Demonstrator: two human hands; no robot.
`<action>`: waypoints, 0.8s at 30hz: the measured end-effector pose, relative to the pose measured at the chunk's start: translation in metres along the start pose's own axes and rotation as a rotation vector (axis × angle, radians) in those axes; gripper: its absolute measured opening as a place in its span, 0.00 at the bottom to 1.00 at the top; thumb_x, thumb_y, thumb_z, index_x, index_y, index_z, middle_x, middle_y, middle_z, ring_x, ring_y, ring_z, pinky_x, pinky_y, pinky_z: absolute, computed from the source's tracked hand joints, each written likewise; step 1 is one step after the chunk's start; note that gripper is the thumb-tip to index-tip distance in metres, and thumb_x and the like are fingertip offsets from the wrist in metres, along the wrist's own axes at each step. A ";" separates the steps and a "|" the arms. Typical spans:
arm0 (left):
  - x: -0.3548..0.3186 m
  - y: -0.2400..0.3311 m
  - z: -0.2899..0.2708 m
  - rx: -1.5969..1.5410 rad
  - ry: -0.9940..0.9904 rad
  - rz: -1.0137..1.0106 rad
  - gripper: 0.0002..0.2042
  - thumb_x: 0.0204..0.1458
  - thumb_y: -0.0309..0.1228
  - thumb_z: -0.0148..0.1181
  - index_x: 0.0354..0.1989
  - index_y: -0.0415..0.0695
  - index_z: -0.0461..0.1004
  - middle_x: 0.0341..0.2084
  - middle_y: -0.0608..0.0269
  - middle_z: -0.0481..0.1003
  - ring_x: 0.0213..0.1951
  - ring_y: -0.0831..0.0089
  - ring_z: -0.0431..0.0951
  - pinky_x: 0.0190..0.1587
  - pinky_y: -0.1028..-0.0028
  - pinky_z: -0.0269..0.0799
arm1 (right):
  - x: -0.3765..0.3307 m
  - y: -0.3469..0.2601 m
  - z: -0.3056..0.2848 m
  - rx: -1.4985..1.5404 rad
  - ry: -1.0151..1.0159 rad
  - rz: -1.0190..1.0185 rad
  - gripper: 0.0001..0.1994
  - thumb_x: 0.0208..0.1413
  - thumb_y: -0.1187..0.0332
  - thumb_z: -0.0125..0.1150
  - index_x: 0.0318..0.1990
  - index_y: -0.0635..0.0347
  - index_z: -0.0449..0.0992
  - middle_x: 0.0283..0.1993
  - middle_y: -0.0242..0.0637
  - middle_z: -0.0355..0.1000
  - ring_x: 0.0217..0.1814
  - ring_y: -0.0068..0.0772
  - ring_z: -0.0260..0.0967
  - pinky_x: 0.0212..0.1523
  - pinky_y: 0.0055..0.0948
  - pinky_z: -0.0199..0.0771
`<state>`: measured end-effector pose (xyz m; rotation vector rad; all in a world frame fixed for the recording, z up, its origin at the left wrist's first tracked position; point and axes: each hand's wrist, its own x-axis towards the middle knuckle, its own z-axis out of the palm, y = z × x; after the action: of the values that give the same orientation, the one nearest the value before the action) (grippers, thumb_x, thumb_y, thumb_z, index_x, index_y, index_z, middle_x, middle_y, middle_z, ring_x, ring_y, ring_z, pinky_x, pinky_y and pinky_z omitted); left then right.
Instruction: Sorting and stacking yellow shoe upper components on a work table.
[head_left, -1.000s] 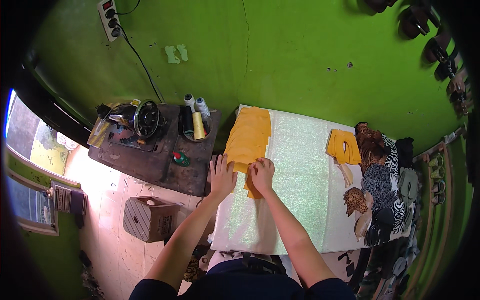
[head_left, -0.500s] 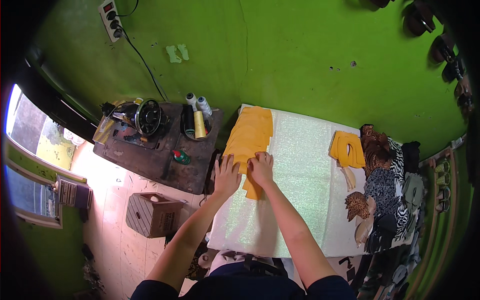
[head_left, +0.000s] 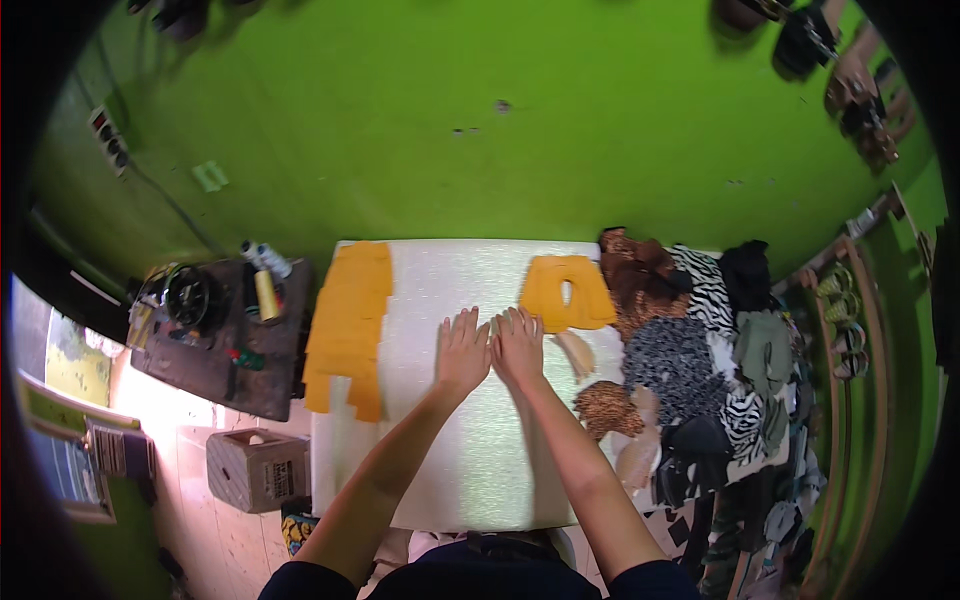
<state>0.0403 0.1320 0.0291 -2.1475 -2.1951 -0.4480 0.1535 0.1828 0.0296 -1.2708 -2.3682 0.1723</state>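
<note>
Both my hands lie side by side over the middle of a white, shimmering table cover. My left hand has its fingers stretched forward and holds nothing. Close against it, my right hand is also open, its fingertips by the lower left edge of a stack of yellow cut pieces with an oval gap. Whether they touch that stack I cannot tell. Along the table's left side lie overlapping yellow fabric strips, apart from both hands. A pale curved piece rests just below the right-hand stack.
Patterned and dark fabric pieces crowd the table's right side. To the left stands a sewing machine on a dark table with thread spools. A box-shaped stool is on the floor. Sandals sit on a rack at right.
Both hands have left the yellow strips on the left and moved right, toward the other yellow stack. The view has turned right as well.
</note>
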 end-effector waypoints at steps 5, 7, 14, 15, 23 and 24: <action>0.055 0.076 0.026 -0.235 -0.041 0.065 0.18 0.47 0.32 0.51 0.47 0.39 0.66 0.53 0.51 0.60 0.54 0.60 0.61 0.55 0.63 0.56 | -0.007 0.096 -0.044 -0.107 0.018 0.138 0.17 0.50 0.63 0.51 0.46 0.59 0.66 0.51 0.42 0.60 0.59 0.42 0.51 0.59 0.51 0.44; 0.070 0.089 0.037 -0.236 0.057 0.112 0.17 0.45 0.31 0.53 0.44 0.38 0.68 0.47 0.51 0.65 0.48 0.59 0.67 0.50 0.66 0.62 | -0.005 0.118 -0.054 -0.095 0.067 0.118 0.16 0.50 0.62 0.51 0.45 0.60 0.67 0.49 0.42 0.62 0.56 0.42 0.55 0.58 0.47 0.48; 0.111 0.116 0.013 -0.366 -0.149 -0.008 0.14 0.41 0.28 0.51 0.39 0.38 0.71 0.42 0.51 0.69 0.46 0.60 0.68 0.50 0.66 0.62 | 0.009 0.176 -0.065 0.002 0.083 0.072 0.16 0.48 0.65 0.52 0.44 0.61 0.69 0.49 0.43 0.64 0.54 0.41 0.58 0.56 0.38 0.55; 0.116 0.119 0.010 -0.424 -0.375 -0.090 0.15 0.40 0.28 0.50 0.38 0.37 0.72 0.42 0.52 0.70 0.47 0.62 0.68 0.50 0.66 0.61 | 0.006 0.184 -0.063 0.007 0.079 0.071 0.16 0.48 0.65 0.52 0.44 0.61 0.69 0.49 0.43 0.64 0.54 0.41 0.58 0.56 0.38 0.55; 0.099 0.092 0.053 -0.219 -0.044 0.177 0.19 0.42 0.32 0.56 0.44 0.37 0.68 0.50 0.54 0.66 0.50 0.62 0.67 0.51 0.70 0.63 | 0.003 0.198 -0.059 0.034 -0.118 0.024 0.20 0.47 0.62 0.54 0.48 0.61 0.68 0.54 0.41 0.61 0.58 0.39 0.57 0.57 0.35 0.55; 0.100 0.093 0.053 -0.230 -0.104 0.157 0.21 0.43 0.34 0.57 0.46 0.37 0.67 0.51 0.54 0.65 0.52 0.63 0.65 0.53 0.70 0.61 | 0.002 0.200 -0.058 0.036 -0.135 0.027 0.20 0.48 0.62 0.53 0.49 0.61 0.68 0.54 0.41 0.61 0.58 0.39 0.57 0.57 0.35 0.55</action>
<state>0.1365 0.2413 0.0176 -2.4921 -2.0939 -0.6195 0.3301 0.2931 0.0193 -1.3125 -2.4492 0.3168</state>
